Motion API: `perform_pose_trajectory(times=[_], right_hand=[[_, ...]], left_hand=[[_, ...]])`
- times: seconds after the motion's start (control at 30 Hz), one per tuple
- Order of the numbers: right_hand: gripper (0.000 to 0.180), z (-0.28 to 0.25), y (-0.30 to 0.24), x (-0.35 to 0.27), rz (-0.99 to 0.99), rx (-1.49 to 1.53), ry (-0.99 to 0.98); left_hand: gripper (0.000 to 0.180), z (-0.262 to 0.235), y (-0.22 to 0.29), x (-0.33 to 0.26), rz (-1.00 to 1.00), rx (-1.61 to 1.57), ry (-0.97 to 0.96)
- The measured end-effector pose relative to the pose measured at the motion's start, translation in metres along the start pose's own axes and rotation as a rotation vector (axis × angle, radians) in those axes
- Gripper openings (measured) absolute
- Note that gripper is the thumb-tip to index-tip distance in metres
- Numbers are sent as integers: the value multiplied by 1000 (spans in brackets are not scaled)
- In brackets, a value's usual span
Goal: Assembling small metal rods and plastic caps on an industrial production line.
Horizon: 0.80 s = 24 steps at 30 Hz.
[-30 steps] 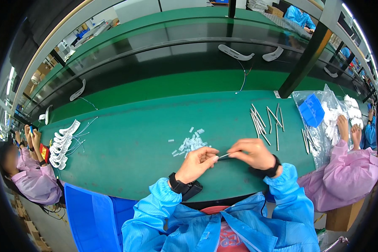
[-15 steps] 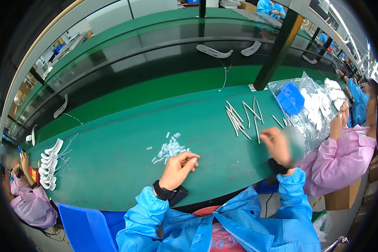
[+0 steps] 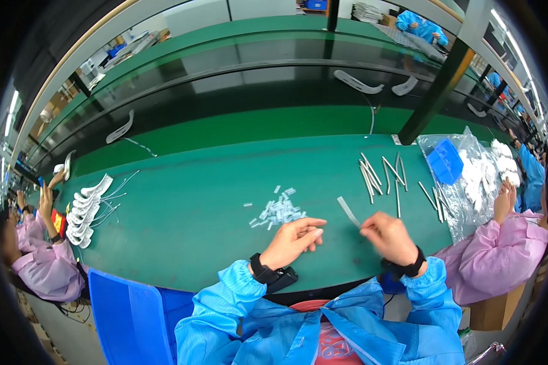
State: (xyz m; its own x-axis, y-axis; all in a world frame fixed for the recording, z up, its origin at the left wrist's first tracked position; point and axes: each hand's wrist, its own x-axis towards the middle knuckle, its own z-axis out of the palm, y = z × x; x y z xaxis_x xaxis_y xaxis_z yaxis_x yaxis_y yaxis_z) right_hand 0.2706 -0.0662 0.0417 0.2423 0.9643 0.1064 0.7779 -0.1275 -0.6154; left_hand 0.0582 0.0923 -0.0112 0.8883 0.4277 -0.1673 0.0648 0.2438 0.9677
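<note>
A: Right hand point(image 3: 391, 237) pinches a thin grey strip point(image 3: 348, 211); left hand point(image 3: 293, 240) hangs loose and holds nothing, just below the pile of small clips point(image 3: 278, 212).

B: A dozen-odd strips point(image 3: 383, 179) lie waiting beyond; most work looks left.

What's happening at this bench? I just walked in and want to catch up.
A person in a blue coat sits at a green table. The right hand holds a thin grey strip by one end, just above the table. The left hand rests open beside a pile of small pale pieces. More grey strips lie further right. Co-workers in pink sit on either side.
</note>
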Motion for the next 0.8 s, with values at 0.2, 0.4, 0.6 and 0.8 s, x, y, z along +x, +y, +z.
perform_pose_trajectory(times=[0.2, 0.4, 0.6, 0.8], right_hand=[[11, 44, -35, 38, -148, 294, -185], [14, 44, -38, 117, -252, 182, -153], [22, 71, -21, 134, -445, -6, -43], [20, 90, -17, 151, -553, -215, -46]], left_hand=[[24, -8, -11, 9, 180, -190, 85], [34, -22, -15, 0, 253, -309, 324], [33, -1, -38, 28, 192, -612, 20], [22, 1, -23, 13, 173, -548, -7]])
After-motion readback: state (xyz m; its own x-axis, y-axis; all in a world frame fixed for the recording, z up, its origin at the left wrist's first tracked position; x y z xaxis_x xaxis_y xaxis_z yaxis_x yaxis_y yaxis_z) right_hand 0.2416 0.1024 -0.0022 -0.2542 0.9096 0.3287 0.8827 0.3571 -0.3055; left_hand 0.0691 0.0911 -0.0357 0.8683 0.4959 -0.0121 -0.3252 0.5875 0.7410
